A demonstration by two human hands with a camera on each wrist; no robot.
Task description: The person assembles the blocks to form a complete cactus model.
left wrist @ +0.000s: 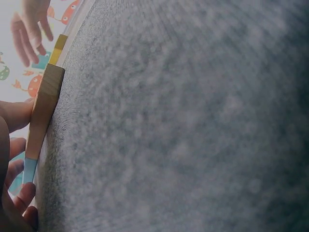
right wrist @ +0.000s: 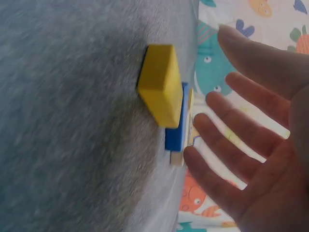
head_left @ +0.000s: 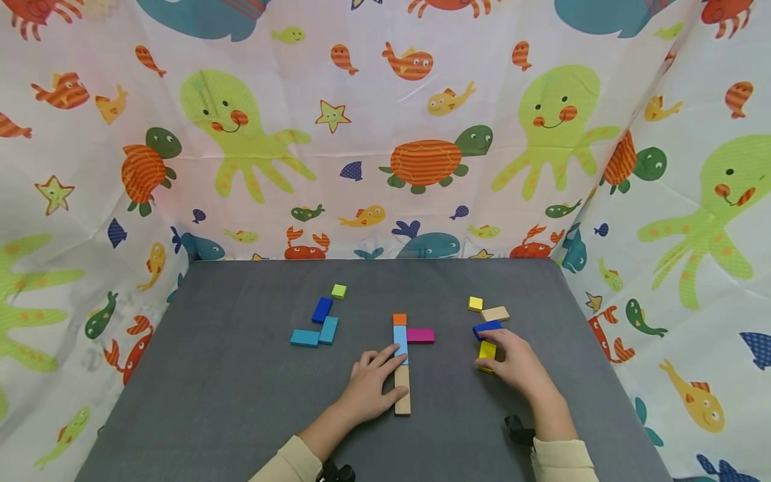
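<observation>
Left hand, fingers spread, touches a light-blue block mid-table; right hand, fingers apart, is beside a yellow block, among four blocks nearer the table's right edge; four others lie nearer its left.
</observation>
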